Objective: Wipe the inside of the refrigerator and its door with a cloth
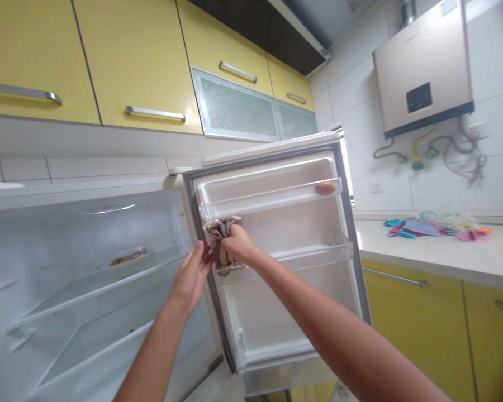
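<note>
My right hand is closed around a crumpled brown patterned cloth and presses it against the inside of the open fridge door, just below the upper door shelf. My left hand rests with fingers together, flat against the hinge-side edge of the door. A small pinkish object lies at the right end of the upper door shelf. The middle door shelf runs right of my right hand.
The fridge interior at left has glass shelves, one bearing a small flat pack. Yellow wall cabinets hang above. A white counter at right holds colourful cloths. A water heater is mounted on the tiled wall.
</note>
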{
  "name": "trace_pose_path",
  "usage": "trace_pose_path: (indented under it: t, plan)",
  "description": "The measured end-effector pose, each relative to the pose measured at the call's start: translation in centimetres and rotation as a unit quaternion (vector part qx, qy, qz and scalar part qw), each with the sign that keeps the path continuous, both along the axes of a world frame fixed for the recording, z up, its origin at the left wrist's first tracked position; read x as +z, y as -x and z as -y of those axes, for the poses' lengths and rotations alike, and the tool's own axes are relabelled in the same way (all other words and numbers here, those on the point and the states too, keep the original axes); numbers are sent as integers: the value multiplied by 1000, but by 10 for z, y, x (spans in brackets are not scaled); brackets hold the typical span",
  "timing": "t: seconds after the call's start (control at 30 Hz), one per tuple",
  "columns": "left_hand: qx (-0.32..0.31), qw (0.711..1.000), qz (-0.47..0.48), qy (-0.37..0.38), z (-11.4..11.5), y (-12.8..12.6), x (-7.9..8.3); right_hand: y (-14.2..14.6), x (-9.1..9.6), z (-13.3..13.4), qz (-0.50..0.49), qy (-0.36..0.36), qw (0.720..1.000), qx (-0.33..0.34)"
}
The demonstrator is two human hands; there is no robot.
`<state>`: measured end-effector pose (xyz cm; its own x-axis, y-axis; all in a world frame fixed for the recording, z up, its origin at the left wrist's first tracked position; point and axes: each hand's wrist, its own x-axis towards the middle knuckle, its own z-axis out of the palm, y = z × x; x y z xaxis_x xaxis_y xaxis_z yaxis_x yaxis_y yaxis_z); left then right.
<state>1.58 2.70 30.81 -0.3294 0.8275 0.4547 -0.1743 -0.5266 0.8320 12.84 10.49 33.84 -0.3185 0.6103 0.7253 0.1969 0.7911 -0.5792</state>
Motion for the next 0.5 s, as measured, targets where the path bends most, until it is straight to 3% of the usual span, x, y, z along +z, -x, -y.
trace_pose_path:
  t: [0.1, 0.27, 0.4, 0.5]
  plan:
    - [-5, 1000, -28, -4, 6, -11, 8, -14, 2, 20, 39, -42, 998, 41]
    - [44, 993, 1, -106, 18, -39, -1, -30, 1, 47, 101, -223, 957, 156]
    - [48, 991, 56, -116, 23, -60, -8, -35, 8, 55, 164, -243, 937, 190]
    - [104, 980, 126, -113, 26, -65, -12, -53, 20, 64, 234, -247, 916, 214]
